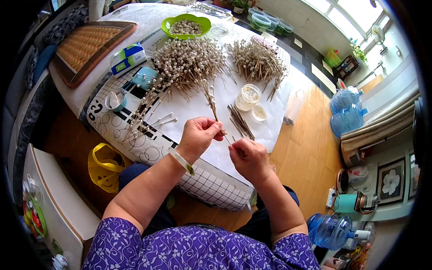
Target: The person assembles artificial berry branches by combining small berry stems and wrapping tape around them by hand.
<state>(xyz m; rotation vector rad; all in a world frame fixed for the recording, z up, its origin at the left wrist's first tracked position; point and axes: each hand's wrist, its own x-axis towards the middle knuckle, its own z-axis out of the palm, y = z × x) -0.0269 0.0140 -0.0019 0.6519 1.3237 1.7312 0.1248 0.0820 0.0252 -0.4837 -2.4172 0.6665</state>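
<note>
My left hand (198,138) pinches a thin brown stem (211,101) topped with small white buds, held upright above the table. Close to its right, my right hand (250,158) is closed, fingers curled in; whatever it grips is hidden, though a thin strand shows between the hands. Beyond them lie a big pile of white-budded stems (186,63) and a second bundle of stems (258,58). Short bare brown sticks (240,122) rest beside my right hand. Near these stand a clear round tub (248,97) and its lid-like round dish (259,113).
A green bowl (204,27) of loose buds stands at the back. To the left are a tissue pack (128,58), a blue container (145,77) and a small cup (115,100). A yellow bag (101,166) sits below the table edge; blue water bottles (346,119) stand right.
</note>
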